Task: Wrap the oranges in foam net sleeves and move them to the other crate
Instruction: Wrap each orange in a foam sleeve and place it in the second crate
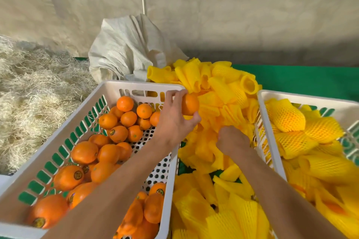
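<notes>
The left hand (174, 118) grips one orange (190, 104), fingers curled round it, just past the far right corner of the white crate (108, 91) of bare oranges (108, 153) beneath its forearm. The right hand (233, 139) digs into the heap of yellow foam sleeves (219, 91) (whether it grasps one cannot be told). To its right, a second crate (272, 141) holds sleeved oranges (287, 116).

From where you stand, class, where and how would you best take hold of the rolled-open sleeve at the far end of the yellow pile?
Pinch the rim of the sleeve from above: its round mouth faces up and towards us, so one finger can probably slip inside and the thumb outside.
</notes>
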A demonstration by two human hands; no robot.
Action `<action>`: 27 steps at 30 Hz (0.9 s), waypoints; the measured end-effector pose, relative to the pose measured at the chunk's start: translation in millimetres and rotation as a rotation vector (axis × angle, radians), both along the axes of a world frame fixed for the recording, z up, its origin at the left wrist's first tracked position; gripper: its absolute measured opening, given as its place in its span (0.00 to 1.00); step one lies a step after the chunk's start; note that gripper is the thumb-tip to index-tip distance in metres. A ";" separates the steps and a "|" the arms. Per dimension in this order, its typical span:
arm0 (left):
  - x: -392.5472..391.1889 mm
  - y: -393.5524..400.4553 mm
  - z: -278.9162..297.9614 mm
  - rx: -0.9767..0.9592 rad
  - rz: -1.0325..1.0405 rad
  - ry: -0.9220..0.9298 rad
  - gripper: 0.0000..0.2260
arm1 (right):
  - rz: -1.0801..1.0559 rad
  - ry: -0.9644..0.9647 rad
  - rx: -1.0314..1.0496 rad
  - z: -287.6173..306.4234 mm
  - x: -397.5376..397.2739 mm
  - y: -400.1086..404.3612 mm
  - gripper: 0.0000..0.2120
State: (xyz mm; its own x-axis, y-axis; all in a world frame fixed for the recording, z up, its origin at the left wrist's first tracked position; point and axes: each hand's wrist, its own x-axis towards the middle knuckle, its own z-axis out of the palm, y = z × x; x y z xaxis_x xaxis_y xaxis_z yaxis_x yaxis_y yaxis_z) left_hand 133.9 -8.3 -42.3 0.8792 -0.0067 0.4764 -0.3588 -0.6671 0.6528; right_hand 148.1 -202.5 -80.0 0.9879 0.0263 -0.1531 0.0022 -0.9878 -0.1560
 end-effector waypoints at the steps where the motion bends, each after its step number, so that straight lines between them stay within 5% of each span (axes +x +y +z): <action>1: -4.0 -7.9 -0.7 -0.003 -0.055 0.002 0.31 | 0.010 0.017 0.039 -0.2 -0.2 0.8 0.09; 3: -7.4 -18.1 -2.9 0.007 -0.131 -0.007 0.31 | 0.032 0.069 0.145 -2.1 -2.3 1.9 0.03; 6: -6.5 -19.9 -5.8 0.004 -0.160 0.050 0.31 | 0.091 0.099 0.320 -6.4 0.0 3.2 0.11; 10: -5.4 -14.9 -8.2 -0.160 -0.265 0.048 0.24 | -0.030 -0.076 0.759 9.9 10.1 7.2 0.06; 14: -0.5 -12.6 -7.2 -0.206 -0.193 0.058 0.20 | -0.142 -0.243 1.301 29.1 7.1 9.1 0.08; 17: -0.2 -12.0 -1.6 -0.375 -0.195 0.127 0.26 | -0.049 -0.113 1.511 33.3 2.4 12.3 0.19; 21: 0.8 -6.9 3.4 -0.602 -0.263 0.215 0.35 | -0.002 -0.011 1.652 41.1 -2.2 21.5 0.20; 24: 1.5 -6.1 3.1 -0.612 -0.267 0.205 0.28 | 0.016 -0.018 1.724 42.8 -0.3 18.3 0.14; 27: 3.5 -7.3 5.4 -0.710 -0.260 0.228 0.21 | 0.055 -0.192 1.525 41.8 -0.8 17.8 0.07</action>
State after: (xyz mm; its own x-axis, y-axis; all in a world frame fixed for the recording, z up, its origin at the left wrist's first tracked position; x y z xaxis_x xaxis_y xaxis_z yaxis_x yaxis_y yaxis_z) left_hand 137.4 -15.5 -37.0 0.9678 0.0127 0.2516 -0.2518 0.0239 0.9675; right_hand 147.3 -184.7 -38.2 0.9816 0.0705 0.1777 0.1696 0.1078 -0.9796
